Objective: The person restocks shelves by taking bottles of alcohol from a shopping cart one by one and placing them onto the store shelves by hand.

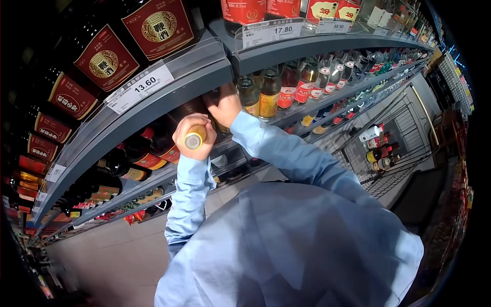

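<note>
My left hand (194, 134) is wrapped round a bottle (194, 140) with a yellowish label, its round glass base facing the camera. Just to the right, my right hand (223, 106) reaches in under the edge of the upper shelf (209, 77); its fingers are partly in shadow, and what they touch is hard to make out. Beside that hand stand clear bottles with yellow labels (269, 94), followed by bottles with red labels (305, 84) along the same shelf.
Large dark bottles with red labels (106, 59) fill the upper left shelf, above a 13.60 price tag (139, 88). Dark bottles (137, 148) lie below left. A shopping cart (404, 128) holding several bottles stands at the right. Tiled floor (112, 256) shows lower left.
</note>
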A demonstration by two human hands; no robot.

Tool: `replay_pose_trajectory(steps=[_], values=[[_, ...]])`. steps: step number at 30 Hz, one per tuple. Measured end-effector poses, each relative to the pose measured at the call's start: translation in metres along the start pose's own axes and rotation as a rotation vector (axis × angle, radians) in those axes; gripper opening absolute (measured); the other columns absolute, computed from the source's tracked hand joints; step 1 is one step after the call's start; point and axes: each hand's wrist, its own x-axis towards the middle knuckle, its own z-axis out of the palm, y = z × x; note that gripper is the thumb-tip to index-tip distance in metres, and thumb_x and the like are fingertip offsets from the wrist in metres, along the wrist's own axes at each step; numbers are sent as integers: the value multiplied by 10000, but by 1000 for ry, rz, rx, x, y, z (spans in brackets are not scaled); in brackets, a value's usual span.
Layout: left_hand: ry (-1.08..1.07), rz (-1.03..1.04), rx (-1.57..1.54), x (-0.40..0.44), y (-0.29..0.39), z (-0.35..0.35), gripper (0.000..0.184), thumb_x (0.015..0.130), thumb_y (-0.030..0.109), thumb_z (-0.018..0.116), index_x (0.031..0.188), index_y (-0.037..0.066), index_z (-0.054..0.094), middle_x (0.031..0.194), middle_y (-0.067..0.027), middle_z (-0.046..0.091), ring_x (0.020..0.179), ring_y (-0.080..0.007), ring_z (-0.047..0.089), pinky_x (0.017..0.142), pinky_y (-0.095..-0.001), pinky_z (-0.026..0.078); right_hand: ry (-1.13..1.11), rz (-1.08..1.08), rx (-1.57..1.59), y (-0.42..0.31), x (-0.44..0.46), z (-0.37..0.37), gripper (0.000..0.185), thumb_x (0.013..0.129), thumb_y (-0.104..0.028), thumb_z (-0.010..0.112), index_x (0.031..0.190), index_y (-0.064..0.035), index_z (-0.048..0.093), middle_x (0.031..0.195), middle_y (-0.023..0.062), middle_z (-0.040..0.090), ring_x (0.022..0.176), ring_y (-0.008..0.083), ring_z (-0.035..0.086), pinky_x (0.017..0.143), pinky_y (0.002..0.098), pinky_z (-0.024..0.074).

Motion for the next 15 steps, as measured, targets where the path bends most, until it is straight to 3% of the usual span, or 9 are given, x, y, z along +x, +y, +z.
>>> replay_pose_trajectory(steps=[4, 5, 7, 8, 9, 10, 12, 14, 15], values=[[-40, 184, 40, 5, 37, -7, 117, 696, 52, 587, 712, 27, 474, 648, -97, 569, 683, -219, 590, 762, -371, 448, 47, -195, -83, -21, -21, -18, 620, 723, -105, 546, 1237, 65, 245, 1240, 298, 253, 1128, 435, 299, 937, 415, 298], [-30, 189, 36, 2, 45, -9, 128, 708, 71, 588, 710, 26, 469, 646, -94, 566, 687, -221, 591, 764, -379, 447, -39, -151, -37, -31, -27, -29, 597, 737, -78, 515, 1248, 55, 235, 1258, 281, 244, 1136, 430, 298, 955, 414, 278], [-20, 199, 40, -5, 59, -11, 168, 737, 120, 591, 705, 25, 456, 638, -87, 560, 687, -226, 591, 762, -397, 446, -77, -145, 78, -40, -45, -41, 547, 747, -48, 498, 1252, -1, 294, 1270, 218, 294, 1156, 378, 317, 956, 393, 291], [26, 227, 3, -5, 66, -10, 120, 679, 71, 602, 679, 42, 485, 612, -67, 575, 634, -220, 603, 694, -358, 471, -99, -156, 137, -44, -55, -48, 524, 748, -36, 493, 1246, -22, 327, 1265, 193, 327, 1160, 353, 329, 954, 385, 298], [-3, 229, -10, -7, 72, -11, 130, 687, 84, 605, 676, 41, 483, 610, -66, 574, 632, -218, 602, 693, -352, 470, -123, -108, 252, -50, -63, -54, 425, 771, 19, 473, 1191, -14, 417, 1182, 164, 449, 1137, 279, 410, 945, 330, 323], [-31, 231, -21, -10, 79, -14, 142, 695, 97, 609, 672, 41, 480, 608, -66, 574, 630, -215, 602, 691, -347, 468, -264, 155, 507, -53, -75, -58, 343, 794, 10, 457, 1136, -3, 474, 1093, 135, 533, 1085, 227, 471, 926, 314, 345], [-143, 130, -93, -16, 88, -22, 182, 739, 137, 596, 736, 48, 437, 654, -76, 555, 698, -223, 579, 768, -396, 426, -355, 285, 619, -46, -93, -61, 294, 824, -30, 434, 1109, 3, 498, 1065, 110, 557, 1057, 189, 488, 915, 299, 351], [-110, 16, -278, -19, 93, -26, 175, 714, 105, 610, 758, 45, 452, 641, -86, 562, 662, -232, 577, 710, -379, 443, -405, 270, 719, -34, -104, -61, 287, 854, -102, 399, 1092, 17, 506, 1077, 102, 552, 1044, 177, 488, 906, 292, 356], [-88, -43, -386, -23, 94, -27, 180, 724, 110, 597, 776, 51, 435, 648, -91, 548, 672, -232, 557, 710, -387, 430, -329, 304, 818, -29, -113, -55, 282, 874, -148, 403, 1057, 34, 517, 1017, 91, 577, 943, 151, 537, 835, 276, 408]])
